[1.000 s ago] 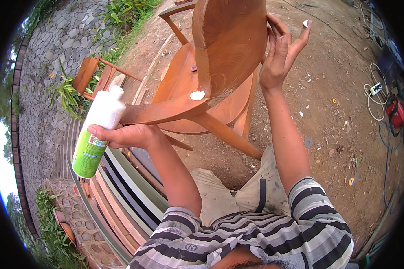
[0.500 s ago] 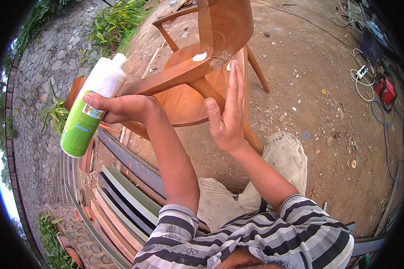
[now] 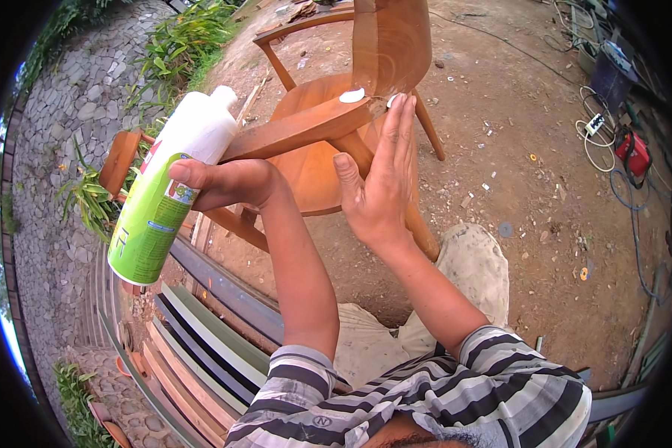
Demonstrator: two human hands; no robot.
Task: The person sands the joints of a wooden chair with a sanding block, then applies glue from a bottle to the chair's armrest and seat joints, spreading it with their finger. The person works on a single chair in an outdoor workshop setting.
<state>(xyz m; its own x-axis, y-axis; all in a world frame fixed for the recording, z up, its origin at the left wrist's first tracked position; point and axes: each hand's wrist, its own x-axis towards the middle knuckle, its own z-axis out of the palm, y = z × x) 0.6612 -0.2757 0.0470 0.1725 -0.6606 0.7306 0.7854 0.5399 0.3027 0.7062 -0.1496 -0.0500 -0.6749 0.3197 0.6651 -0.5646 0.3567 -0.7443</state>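
Observation:
My left hand (image 3: 230, 181) holds a white plastic bottle with a green label (image 3: 148, 231) tilted, beside the chair's near arm. The brown wooden chair (image 3: 306, 187) has a glossy white dab (image 3: 351, 96) on that arm (image 3: 291, 133), where it meets the backrest (image 3: 388, 48). My right hand (image 3: 381, 183) is open and flat, thumb apart and fingers together, with a small white blob at a fingertip (image 3: 391, 101) close to that joint. Whether those fingertips touch the wood, I cannot tell.
Behind my left hand stands another wooden chair (image 3: 119, 164). Long boards (image 3: 194, 373) lie at lower left beside a stone-paved area (image 3: 60, 149) with plants. At right, on the dirt, are a red machine (image 3: 633, 153), cables, a power strip (image 3: 595, 124) and a dark bin (image 3: 612, 75).
My right hand has swung down and leftward from the backrest's outer edge to the arm joint. The backrest appears upright now, with the chair lower in view. The bottle remains in my left hand.

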